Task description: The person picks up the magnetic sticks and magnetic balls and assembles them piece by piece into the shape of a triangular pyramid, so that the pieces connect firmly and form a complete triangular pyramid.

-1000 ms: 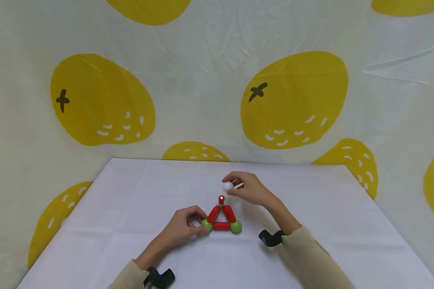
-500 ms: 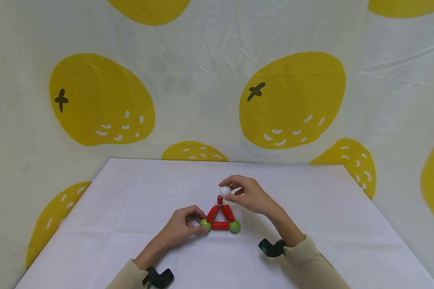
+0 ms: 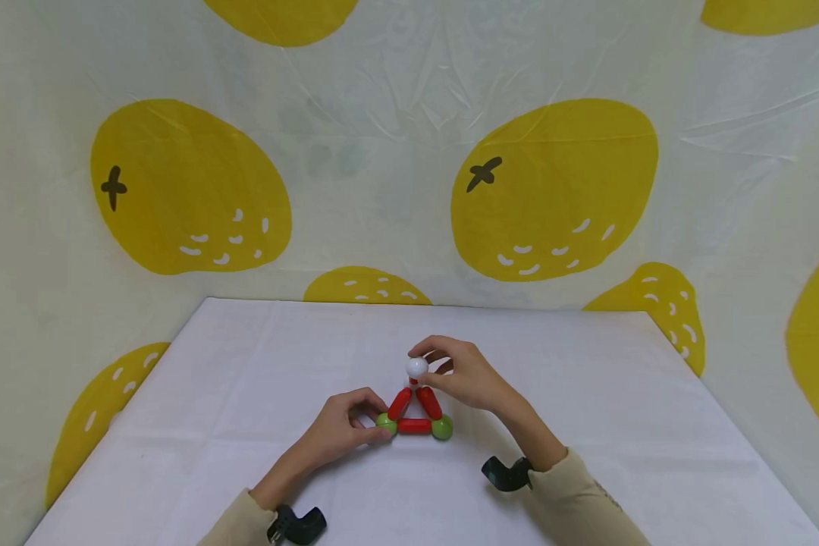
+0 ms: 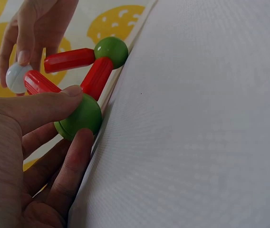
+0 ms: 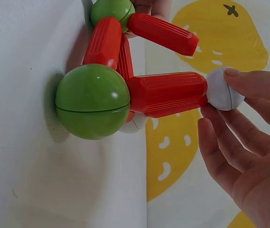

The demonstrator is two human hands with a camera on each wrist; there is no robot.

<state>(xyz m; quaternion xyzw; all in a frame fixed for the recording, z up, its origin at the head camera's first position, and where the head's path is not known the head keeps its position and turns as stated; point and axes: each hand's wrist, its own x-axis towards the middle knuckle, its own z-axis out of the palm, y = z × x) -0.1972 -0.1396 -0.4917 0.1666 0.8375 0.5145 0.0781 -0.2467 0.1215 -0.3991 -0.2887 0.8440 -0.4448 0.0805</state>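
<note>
Magnetic rods and balls form a frame on the table. Its front corners are a left green ball (image 3: 385, 425) and a right green ball (image 5: 93, 101), joined by a red rod (image 3: 415, 426). Two more red rods slant upward from these balls, and a third rod stands at the back above another white ball (image 5: 135, 123), mostly hidden. With thumb and fingers, my left hand (image 3: 351, 421) grips the left green ball. My right hand (image 3: 467, 371) pinches a white ball (image 3: 417, 368) right at the top of the back rod; in both wrist views it overlaps rod ends.
White cloth covers the table (image 3: 177, 425). Behind it hangs a pale curtain (image 3: 375, 152) printed with yellow fruit. A black wrist camera (image 3: 508, 474) is worn on the right wrist, another black camera (image 3: 303, 525) on the left.
My right hand has brought the white ball left and toward me, onto the back rod's top end. The left hand keeps its grip on the green ball, and the frame stays in place.
</note>
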